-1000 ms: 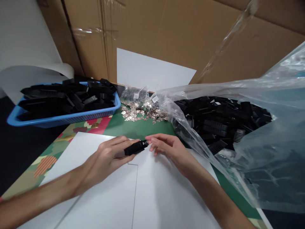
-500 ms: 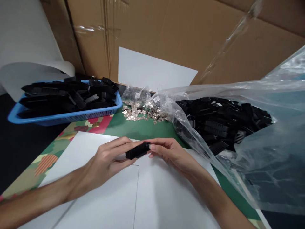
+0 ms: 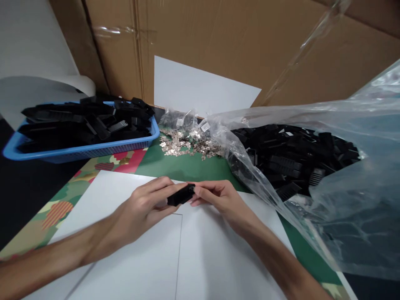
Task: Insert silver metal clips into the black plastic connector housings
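A cardboard wall [image 3: 212,33] closes off the far side of the surface [image 3: 165,165], whose green and patterned top carries a large white sheet [image 3: 140,258] on its near part. Far left sits a blue basket [image 3: 93,151] heaped with black parts [image 3: 65,127]; far middle, small metal pieces [image 3: 178,146] lie scattered; on the right a clear plastic bag [image 3: 353,237] holds more black parts.

The black piece being worked is a small block [image 3: 178,197] held over the far part of the white sheet, between the two hands. The step in hand looks like fitting or adjusting something at its right end. The next move seems to call for a steady left hold and careful pressure from the right fingertips.

The left hand's [image 3: 148,202] grip is clamped on the block, fingers above and thumb below. The right hand's [image 3: 220,198] thumb and forefinger meet the block's right end; whether they pinch something tiny there, I cannot tell.
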A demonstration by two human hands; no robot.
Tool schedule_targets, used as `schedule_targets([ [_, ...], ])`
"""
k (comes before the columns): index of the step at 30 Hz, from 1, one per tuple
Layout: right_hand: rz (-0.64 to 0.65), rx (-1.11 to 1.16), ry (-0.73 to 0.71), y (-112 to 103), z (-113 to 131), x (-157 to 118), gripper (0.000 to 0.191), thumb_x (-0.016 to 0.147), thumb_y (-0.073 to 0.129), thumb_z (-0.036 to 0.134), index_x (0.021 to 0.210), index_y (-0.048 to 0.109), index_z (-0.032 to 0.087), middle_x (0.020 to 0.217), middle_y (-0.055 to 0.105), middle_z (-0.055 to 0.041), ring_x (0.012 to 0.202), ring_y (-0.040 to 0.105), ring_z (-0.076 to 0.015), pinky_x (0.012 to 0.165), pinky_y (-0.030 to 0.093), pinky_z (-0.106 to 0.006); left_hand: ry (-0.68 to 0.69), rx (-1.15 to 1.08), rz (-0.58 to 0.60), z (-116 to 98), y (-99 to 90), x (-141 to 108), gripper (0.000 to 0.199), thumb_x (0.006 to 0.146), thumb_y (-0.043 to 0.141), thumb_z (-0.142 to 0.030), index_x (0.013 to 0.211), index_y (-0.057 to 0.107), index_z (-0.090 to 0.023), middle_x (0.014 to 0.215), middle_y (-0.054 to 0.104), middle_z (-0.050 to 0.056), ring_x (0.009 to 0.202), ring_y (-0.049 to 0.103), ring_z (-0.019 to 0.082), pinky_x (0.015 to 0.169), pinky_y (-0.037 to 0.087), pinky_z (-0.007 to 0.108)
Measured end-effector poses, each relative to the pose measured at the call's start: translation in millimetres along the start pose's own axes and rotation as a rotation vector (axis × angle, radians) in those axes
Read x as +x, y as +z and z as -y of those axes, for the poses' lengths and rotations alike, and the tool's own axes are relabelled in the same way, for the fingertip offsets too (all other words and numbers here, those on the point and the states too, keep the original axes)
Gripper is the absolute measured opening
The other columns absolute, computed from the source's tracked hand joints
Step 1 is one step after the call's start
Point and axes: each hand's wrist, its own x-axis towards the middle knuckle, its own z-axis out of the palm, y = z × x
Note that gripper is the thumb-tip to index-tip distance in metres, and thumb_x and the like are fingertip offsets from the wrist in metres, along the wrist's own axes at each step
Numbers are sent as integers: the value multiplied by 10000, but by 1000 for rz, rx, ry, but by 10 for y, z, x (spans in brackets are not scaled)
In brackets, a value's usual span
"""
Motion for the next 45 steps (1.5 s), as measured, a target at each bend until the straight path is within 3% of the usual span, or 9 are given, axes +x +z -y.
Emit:
schedule_targets([
  [5,-33,-87,-13,-143,35,-8,347,834,849,467,993,814,160,899,807,-97,842,761,-202,806,623,-333,-42,-27,7,-13,10,48,426,1012,610,-144,1409,636,-296,1064,665,35,851,662,131,653,580,205],
  [12,-20,-111,-37,-136,-32,34,370,844,831,500,939,821,143,833,805,-97,773,759,-189,736,619,-305,-15,24,18,26,37,26,453,1000,624,-134,1417,626,-311,1038,664,11,744,631,96,627,544,191],
  [16,-16,-95,-41,-146,-44,37,381,819,847,512,926,824,147,819,804,-99,734,754,-186,724,628,-319,31,49,33,8,15,35,445,996,622,-109,1416,621,-258,1049,676,25,791,657,104,674,560,196],
  [24,-9,-41,-41,-177,-120,64,360,799,874,473,947,824,148,836,812,-105,760,776,-198,729,647,-322,-3,69,37,31,18,11,486,978,639,-99,1421,622,-298,1034,685,15,826,678,123,686,568,202],
  [36,-2,-37,-28,-193,-117,61,374,782,882,487,937,833,151,847,815,-107,813,796,-225,751,655,-334,47,119,51,-2,-7,38,398,989,616,-106,1379,641,-182,1032,693,45,816,689,124,682,570,201],
  [45,-7,-29,-14,-167,-102,63,369,810,862,484,957,827,147,859,817,-108,811,800,-225,746,661,-337,32,65,21,-6,28,35,407,1017,625,-172,1401,633,-307,1060,715,17,756,651,104,658,551,192],
])
